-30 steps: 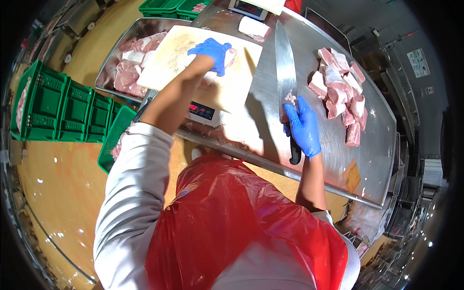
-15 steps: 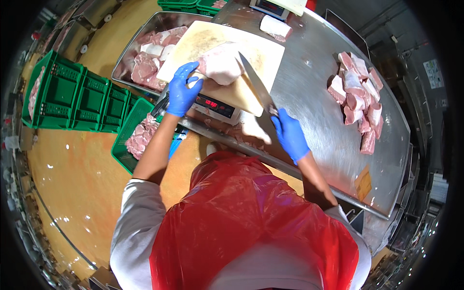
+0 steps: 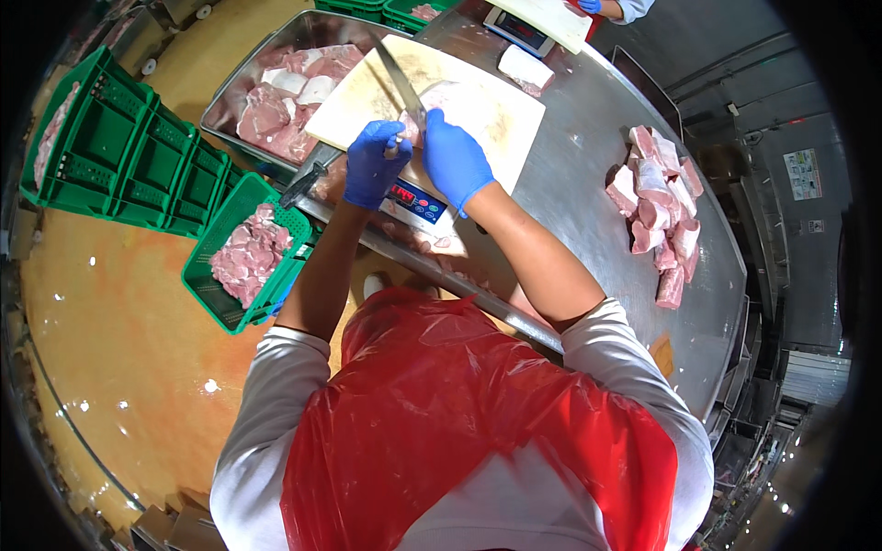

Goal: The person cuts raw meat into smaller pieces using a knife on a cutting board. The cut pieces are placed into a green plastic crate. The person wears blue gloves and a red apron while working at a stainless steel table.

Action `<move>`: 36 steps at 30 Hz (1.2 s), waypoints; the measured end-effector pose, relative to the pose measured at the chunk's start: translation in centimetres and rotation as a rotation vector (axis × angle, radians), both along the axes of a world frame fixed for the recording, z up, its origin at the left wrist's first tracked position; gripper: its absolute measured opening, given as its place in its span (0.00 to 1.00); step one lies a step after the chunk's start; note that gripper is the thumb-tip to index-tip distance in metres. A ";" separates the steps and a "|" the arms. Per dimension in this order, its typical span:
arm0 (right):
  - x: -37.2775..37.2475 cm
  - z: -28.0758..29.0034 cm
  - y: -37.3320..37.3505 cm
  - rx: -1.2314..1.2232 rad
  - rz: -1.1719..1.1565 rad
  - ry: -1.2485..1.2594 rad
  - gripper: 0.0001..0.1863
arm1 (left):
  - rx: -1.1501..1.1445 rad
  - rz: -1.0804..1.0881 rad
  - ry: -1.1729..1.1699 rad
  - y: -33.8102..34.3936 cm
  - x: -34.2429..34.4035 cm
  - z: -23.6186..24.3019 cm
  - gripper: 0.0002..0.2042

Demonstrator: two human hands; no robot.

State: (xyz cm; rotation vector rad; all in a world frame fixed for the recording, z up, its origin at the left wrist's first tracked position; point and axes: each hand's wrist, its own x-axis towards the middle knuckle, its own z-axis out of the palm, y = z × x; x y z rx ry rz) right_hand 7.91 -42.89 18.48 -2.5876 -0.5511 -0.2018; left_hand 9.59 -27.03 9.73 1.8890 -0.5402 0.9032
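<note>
My blue-gloved right hand grips the knife, whose long blade points up and away across the pale cutting board. My blue-gloved left hand is closed beside it at the board's near edge, its fingertips pinching the edge of a pale pink piece of meat that lies under the blade, partly hidden by my right hand. The board rests on a scale with a red display. A black-handled tool lies at the table edge left of my hands.
Meat cuts are piled on the steel table; another piece lies behind the board. A steel tub of meat, a green crate of meat and stacked crates stand left. A co-worker's gloved hand shows beyond another scale.
My right hand has carried the knife from the table onto the board, its tip swinging up and leftward. My left hand has drawn back from mid-board to the near edge, its fingers now curled.
</note>
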 end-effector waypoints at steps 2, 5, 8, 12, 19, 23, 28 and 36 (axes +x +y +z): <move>-2.1 -0.7 -1.2 -0.126 0.011 0.076 0.12 | 0.085 0.085 -0.139 0.4 0.6 -0.9 0.17; -6.6 -1.1 -4.8 -0.274 0.008 0.178 0.12 | 0.050 0.115 -0.115 -0.2 0.0 -2.4 0.17; -11.0 -0.6 -9.0 -0.462 0.002 0.300 0.11 | -0.069 0.090 -0.002 -0.8 -1.1 -1.2 0.14; -14.3 4.9 -12.8 -0.582 0.039 0.375 0.11 | -0.058 0.245 -0.149 1.5 0.6 -2.3 0.13; -10.8 7.2 -6.2 -0.331 -0.032 0.116 0.11 | 0.058 0.154 0.158 -0.3 0.1 -0.4 0.11; -4.3 3.9 -0.3 -0.192 0.010 -0.008 0.14 | -0.128 0.050 0.225 -1.0 -1.9 0.1 0.08; -2.2 0.0 -0.1 -0.335 -0.006 0.115 0.14 | -0.111 0.089 0.283 -1.3 -3.1 1.2 0.10; -13.4 3.6 -16.2 -0.590 0.022 0.336 0.14 | -0.495 0.147 0.303 10.5 -6.1 -3.2 0.09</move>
